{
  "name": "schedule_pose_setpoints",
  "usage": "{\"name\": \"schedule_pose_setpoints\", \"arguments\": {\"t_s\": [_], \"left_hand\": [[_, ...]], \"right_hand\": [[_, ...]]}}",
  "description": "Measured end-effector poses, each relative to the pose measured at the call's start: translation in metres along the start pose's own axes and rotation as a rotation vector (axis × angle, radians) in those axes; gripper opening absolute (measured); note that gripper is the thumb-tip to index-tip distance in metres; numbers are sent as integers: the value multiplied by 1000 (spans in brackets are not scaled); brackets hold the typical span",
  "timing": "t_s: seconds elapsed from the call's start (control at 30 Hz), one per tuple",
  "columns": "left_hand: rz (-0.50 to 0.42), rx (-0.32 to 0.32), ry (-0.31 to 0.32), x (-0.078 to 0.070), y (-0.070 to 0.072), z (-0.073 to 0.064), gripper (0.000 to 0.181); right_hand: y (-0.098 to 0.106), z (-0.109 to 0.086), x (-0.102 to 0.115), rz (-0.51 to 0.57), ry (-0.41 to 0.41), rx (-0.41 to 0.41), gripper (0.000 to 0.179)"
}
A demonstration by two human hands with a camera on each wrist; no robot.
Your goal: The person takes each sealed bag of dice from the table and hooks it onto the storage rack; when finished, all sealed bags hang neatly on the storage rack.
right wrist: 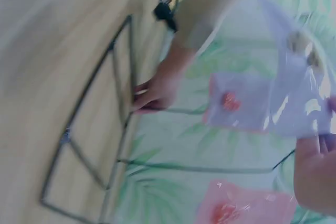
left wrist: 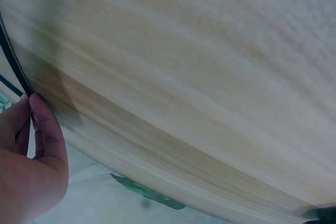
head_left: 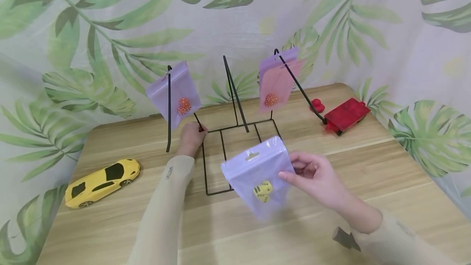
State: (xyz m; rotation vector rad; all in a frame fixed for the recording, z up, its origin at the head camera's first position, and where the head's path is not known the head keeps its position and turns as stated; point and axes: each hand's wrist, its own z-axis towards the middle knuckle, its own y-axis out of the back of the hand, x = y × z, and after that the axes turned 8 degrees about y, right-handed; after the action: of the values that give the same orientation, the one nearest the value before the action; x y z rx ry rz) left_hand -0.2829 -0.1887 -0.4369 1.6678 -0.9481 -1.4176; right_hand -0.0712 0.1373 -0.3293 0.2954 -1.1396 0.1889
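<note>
My left hand (head_left: 191, 137) pinches the black wire display rack (head_left: 219, 192) at the back left corner of its base; the left wrist view shows thumb and fingers meeting on the wire. My right hand (head_left: 320, 179) holds a clear purple zip bag (head_left: 241, 177) by its right edge, thumb in front. Yellow dice (head_left: 262, 191) lie inside it, and its top has a hang hole. This bag is in the air, in front of the rack. From the rack's left arm hangs a purple bag (head_left: 174, 87) with red dice, and from its right arm a pink-and-purple bag (head_left: 281, 79) with red dice.
The rack's middle arm (head_left: 235, 93) is bare. A yellow toy car (head_left: 101, 183) stands at the left, a red toy vehicle (head_left: 347, 114) at the right, with a small red piece (head_left: 317, 105) beside it. A grey object (head_left: 345, 238) shows near the right sleeve.
</note>
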Motion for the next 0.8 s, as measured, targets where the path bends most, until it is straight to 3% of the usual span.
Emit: {"name": "schedule_pose_setpoints", "arguments": {"t_s": [0.17,0.3,0.6,0.8], "left_hand": [[-17,-2,-3,3,-3,2,14],[-18,-9,2,4,-3,4,14],[-11,-16,13,3,1,2,14],[-18,-14,3,1,-1,1,15]], "right_hand": [[-14,14,10,23,83,-133,18],[-17,21,6,71,118,-201,34],[-19,35,-6,88,129,-178,34],[-21,45,-11,44,56,-219,19]]}}
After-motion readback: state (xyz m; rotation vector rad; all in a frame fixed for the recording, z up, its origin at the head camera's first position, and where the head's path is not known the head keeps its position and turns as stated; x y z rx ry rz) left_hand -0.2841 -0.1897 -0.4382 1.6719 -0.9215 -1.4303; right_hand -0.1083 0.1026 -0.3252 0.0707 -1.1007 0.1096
